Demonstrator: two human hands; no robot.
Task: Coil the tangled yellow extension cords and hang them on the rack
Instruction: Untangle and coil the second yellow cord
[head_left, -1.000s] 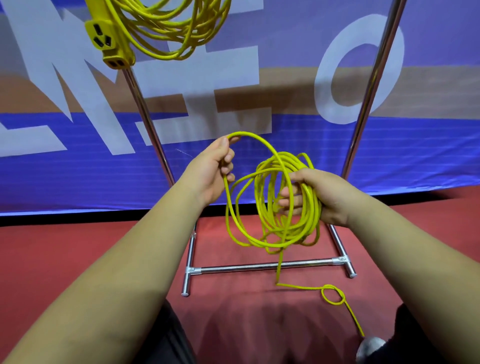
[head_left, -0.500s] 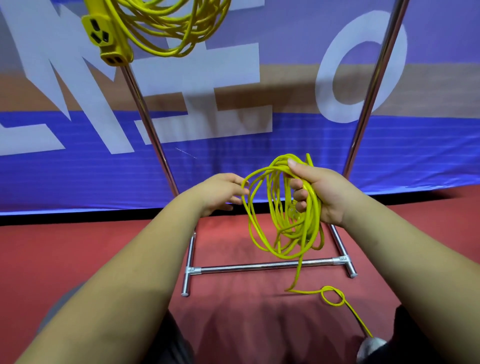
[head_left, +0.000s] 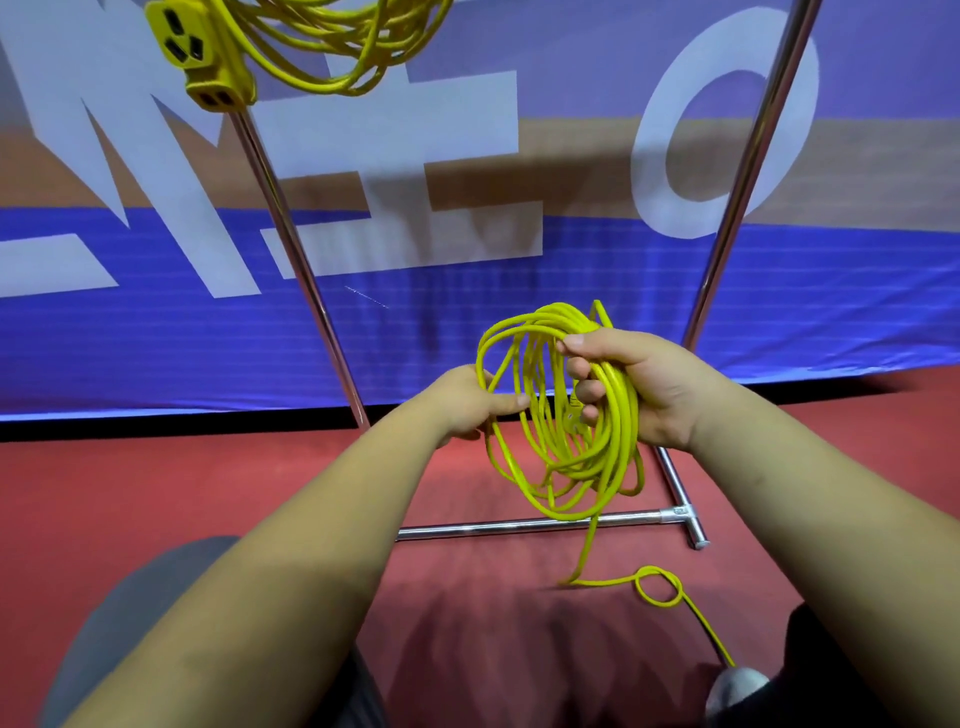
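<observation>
One cord (head_left: 332, 52) is hanging on the rack (head_left: 291, 223). Your right hand (head_left: 644, 384) is gripping the second coil (head_left: 618, 415), left hand (head_left: 467, 402) seemingly pinching its edge; tail (head_left: 660, 584) is lying on the floor (head_left: 208, 493), unwound.

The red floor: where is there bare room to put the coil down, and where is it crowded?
The red floor is bare left of the rack's left upright, between the banner's black edge and the left forearm. Another bare patch lies in front of the base bar, left of the loose tail. Crowded: under the coil, where the tail loops.
</observation>
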